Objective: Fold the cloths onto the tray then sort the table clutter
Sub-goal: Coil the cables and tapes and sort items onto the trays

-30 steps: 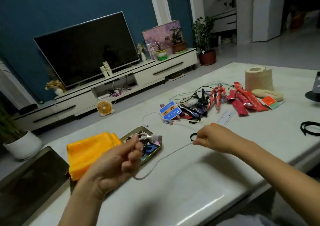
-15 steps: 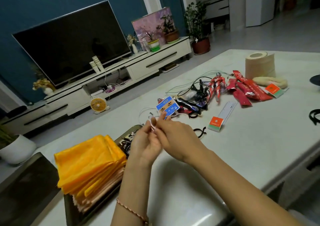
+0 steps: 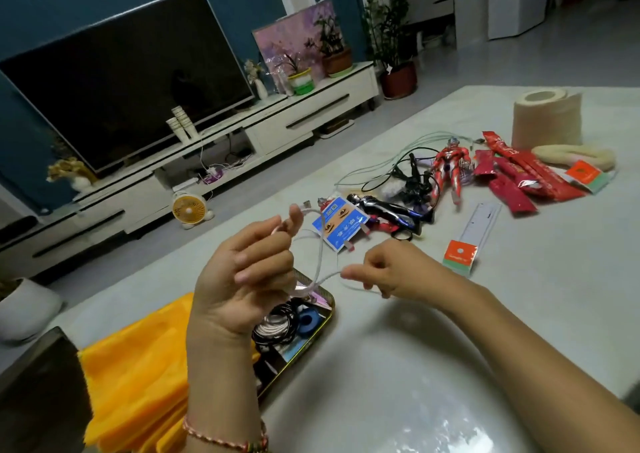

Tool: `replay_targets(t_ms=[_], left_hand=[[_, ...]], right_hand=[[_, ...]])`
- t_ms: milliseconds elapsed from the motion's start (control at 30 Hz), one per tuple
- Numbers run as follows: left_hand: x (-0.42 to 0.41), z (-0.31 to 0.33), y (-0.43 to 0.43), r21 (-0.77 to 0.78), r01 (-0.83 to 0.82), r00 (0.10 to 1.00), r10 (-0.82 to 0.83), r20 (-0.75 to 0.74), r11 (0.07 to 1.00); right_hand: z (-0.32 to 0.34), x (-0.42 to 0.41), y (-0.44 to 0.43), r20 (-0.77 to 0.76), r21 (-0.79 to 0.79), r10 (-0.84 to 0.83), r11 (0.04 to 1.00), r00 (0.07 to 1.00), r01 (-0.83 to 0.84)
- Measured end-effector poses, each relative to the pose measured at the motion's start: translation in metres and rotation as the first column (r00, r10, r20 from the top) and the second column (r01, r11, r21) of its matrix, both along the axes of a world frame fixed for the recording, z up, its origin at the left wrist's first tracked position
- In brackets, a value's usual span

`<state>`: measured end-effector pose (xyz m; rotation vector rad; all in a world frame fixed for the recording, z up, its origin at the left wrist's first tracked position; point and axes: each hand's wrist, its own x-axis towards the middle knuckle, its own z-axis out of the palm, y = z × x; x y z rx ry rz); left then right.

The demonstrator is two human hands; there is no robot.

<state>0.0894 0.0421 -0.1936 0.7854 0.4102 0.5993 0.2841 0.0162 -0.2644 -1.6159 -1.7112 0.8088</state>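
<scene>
My left hand (image 3: 242, 279) is raised above the surface (image 3: 415, 366), palm toward me, its grip pinching a thin white cable (image 3: 320, 244) between thumb and fingers; the cable's plug end sticks up past my fingertips (image 3: 296, 215). From there the cable loops down and across to my right hand (image 3: 391, 272), whose grip nips the other stretch of it between thumb and forefinger, with a short length trailing onto the surface just below. The two hands are near each other, with the cable slack between them.

Directly under my left hand lies the tray (image 3: 313, 334), a dark rectangle with a gold rim. In it I see black hair ties (image 3: 277, 321) and a blue ring-shaped thing (image 3: 306, 319). The folded yellow cloths (image 3: 138, 366) lie beside these, left of my left wrist; I cannot tell how far they rest on the tray.

Beyond my hands the clutter spreads over the surface: a blue packet (image 3: 341, 225) just past the cable, a dark toy figure (image 3: 384, 208) beside it, a red toy figure (image 3: 450, 166) among tangled black wires (image 3: 408, 178), red sachets (image 3: 519, 172), a ruler (image 3: 479, 222), an orange-and-green packet (image 3: 460, 255) at the ruler's near end, and a paper roll (image 3: 547, 120) at the far right.
</scene>
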Motion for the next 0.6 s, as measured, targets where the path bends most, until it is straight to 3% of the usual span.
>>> replay_targets(t_ms=[100,200,300,367,467,600], left_hand=[[0.017,0.001,-0.001,-0.025,0.036,0.985,-0.040,-0.171,0.999],[0.039,-0.015,-0.005,0.213,-0.098,0.890,0.181,-0.418,0.972],[0.057,-0.036,-0.002,0.257,-0.137,0.828,0.253,-0.500,0.957],[0.063,-0.046,0.000,0.254,-0.230,0.796,0.332,-0.505,0.939],[0.070,-0.049,-0.001,0.216,-0.345,0.823,0.405,-0.399,0.913],[0.071,-0.043,0.000,-0.076,-0.455,0.874,0.428,-0.230,0.887]], right_hand=[[-0.001,0.004,0.011,-0.014,0.124,-0.084,0.989,0.996,0.086],[0.007,-0.003,0.013,-0.093,0.240,-0.103,0.963,0.990,0.123],[0.012,-0.015,0.008,-0.112,0.271,-0.160,0.945,0.981,0.185],[0.016,-0.023,-0.001,-0.033,0.287,-0.176,0.941,0.984,0.178],[0.015,-0.033,-0.019,0.186,0.341,-0.169,0.935,0.968,0.098],[0.003,-0.048,-0.029,0.463,0.349,-0.138,0.936,0.876,-0.038]])
